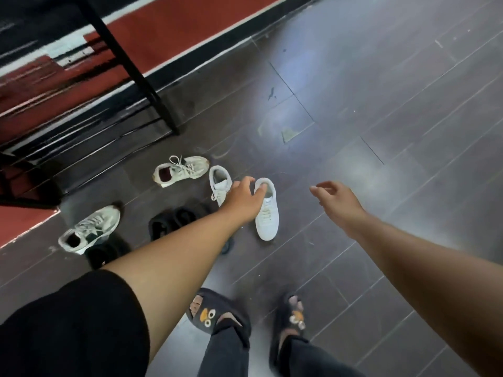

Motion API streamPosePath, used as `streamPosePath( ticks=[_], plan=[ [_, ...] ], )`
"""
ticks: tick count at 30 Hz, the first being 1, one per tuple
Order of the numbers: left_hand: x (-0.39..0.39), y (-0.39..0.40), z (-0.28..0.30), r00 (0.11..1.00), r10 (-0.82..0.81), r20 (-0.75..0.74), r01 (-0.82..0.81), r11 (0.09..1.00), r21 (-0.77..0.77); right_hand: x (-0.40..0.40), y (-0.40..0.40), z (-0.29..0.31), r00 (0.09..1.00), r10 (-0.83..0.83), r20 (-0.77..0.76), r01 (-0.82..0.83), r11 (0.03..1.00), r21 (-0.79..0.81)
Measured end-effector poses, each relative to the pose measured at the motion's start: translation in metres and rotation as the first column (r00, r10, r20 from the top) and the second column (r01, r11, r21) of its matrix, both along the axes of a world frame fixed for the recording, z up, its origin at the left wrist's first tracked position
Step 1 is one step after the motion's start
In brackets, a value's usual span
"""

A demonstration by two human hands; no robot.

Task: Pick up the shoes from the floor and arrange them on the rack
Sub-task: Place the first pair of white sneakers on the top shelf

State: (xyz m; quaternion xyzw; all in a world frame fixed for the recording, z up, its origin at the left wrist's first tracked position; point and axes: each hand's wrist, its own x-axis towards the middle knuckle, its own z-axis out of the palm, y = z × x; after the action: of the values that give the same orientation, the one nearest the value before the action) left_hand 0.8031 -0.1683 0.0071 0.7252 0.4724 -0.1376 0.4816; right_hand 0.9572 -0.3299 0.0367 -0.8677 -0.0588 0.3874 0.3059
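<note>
On the glossy dark plank floor (381, 104), the left hand (242, 200) reaches between a pair of smooth white lace-up sneakers (265, 210), its grip spread over their collars, the thumb on the heel rim of the nearer one, though whether it holds them I cannot tell. The right hand (336, 200) hovers just right of that pair, grip wide, fingers loosely curled. Left of the pair lie two scuffed cream mesh trainers (179, 170), apart from each other, and black slippers (174, 220); the black metal rack (136, 69) stands beyond them.

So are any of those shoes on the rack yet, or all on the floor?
All on the floor: two plain white sneakers by the left hand, two laced trainers, dark sandals. The visible part of the black rack holds none.
</note>
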Motion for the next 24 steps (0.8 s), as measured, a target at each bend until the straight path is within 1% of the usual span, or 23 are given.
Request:
streamPosePath(
  ticks=[4,9,12,14,17,19,22,24],
  plan=[
    [0.01,-0.005,-0.087,0.997,0.031,-0.072,-0.035,0.998,-0.056,0.011,-0.001,-0.091,0.999,0.029,-0.036,-0.031,0.998,-0.057],
    [0.013,-0.026,-0.214,0.983,0.106,-0.147,-0.127,0.982,-0.14,0.007,-0.006,-0.235,0.966,0.206,-0.155,-0.228,0.964,-0.139],
    [0.012,-0.045,-0.285,0.972,0.14,-0.188,-0.174,0.969,-0.177,0.006,-0.008,-0.309,0.945,0.259,-0.201,-0.295,0.939,-0.176],
    [0.01,-0.056,-0.322,0.965,0.139,-0.221,-0.185,0.961,-0.204,0.005,-0.006,-0.348,0.935,0.258,-0.242,-0.306,0.934,-0.184],
    [0.005,-0.067,-0.365,0.946,0.174,-0.274,-0.243,0.939,-0.243,0.002,-0.004,-0.396,0.917,0.251,-0.31,-0.313,0.935,-0.169],
    [0.002,-0.069,-0.385,0.941,0.196,-0.275,-0.274,0.919,-0.284,0.0,-0.001,-0.416,0.911,0.23,-0.342,-0.297,0.942,-0.159],
    [0.004,-0.067,-0.401,0.952,0.223,-0.212,-0.29,0.878,-0.38,0.001,0.005,-0.432,0.89,0.144,-0.433,-0.2,0.976,-0.086],
    [0.004,-0.067,-0.4,0.95,0.266,-0.163,-0.31,0.86,-0.404,0.001,0.008,-0.434,0.863,0.127,-0.489,-0.167,0.985,-0.04]
  ],
)
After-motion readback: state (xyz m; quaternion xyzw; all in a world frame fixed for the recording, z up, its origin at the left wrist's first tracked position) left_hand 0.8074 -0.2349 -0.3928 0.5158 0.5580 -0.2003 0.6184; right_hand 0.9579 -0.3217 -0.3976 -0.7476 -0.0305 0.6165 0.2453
